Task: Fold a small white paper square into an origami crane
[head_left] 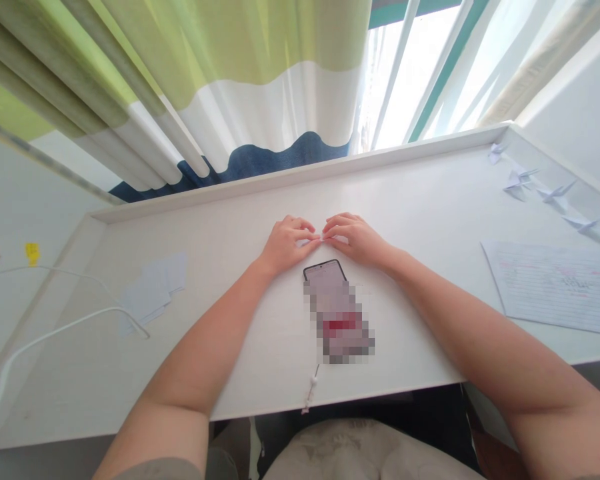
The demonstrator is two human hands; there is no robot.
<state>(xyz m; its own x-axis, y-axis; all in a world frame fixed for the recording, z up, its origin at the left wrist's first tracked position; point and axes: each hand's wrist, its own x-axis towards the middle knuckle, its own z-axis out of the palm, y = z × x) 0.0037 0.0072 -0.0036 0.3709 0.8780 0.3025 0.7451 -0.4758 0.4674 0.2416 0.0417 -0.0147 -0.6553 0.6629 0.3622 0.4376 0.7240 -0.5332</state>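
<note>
White counter (430, 200), raised rim (300, 175) along back edge; phone (325, 271) just below hands, paper squares (153, 293) well left, paper cranes (555, 193) and lined sheet (555, 287) well right. Left grip (286, 245) and right grip (355, 239) narrow, pinching tiny white paper (321, 235) between them.

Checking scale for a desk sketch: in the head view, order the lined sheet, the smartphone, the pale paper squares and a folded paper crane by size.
1. Lined sheet
2. Smartphone and pale paper squares, too alike to rank
3. Folded paper crane
</note>
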